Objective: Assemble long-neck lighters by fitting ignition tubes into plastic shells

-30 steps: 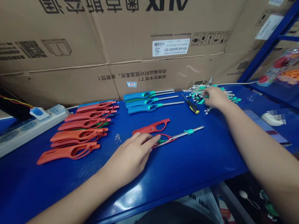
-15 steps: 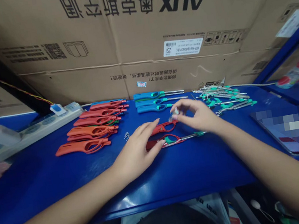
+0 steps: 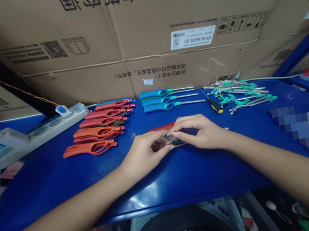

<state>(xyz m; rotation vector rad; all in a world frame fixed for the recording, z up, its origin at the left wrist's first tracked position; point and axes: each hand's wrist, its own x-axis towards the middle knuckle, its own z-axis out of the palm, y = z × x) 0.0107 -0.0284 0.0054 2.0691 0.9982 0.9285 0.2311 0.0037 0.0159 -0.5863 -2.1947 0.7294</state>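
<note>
My left hand (image 3: 141, 150) is closed around the handle end of a red utility lighter (image 3: 158, 145), thumb near me and fingers on the far side. My right hand (image 3: 199, 131) pinches a small clear, shiny part (image 3: 171, 141) over the lighter's handle, its fingertips meeting those of my left hand. Both hands hide much of the lighter; some green shows beneath my right fingers. Just beyond them lies another red handle shell (image 3: 163, 127), partly covered. A few small screws (image 3: 133, 136) lie to the left of it.
Red and orange lighter shells (image 3: 89, 148) lie in a column at left, near a white power strip (image 3: 44, 134). Blue lighters (image 3: 160, 107) sit at the back. To the right are a screwdriver (image 3: 214, 105), green-tipped metal lighter rods (image 3: 245, 93) and a blurred-out phone (image 3: 306, 128). Cardboard (image 3: 101, 77) stands behind.
My right hand has moved down and left, bringing the small clear part to the red lighter. My left fingers have closed in. The screwdriver has come into sight; the view has shifted slightly.
</note>
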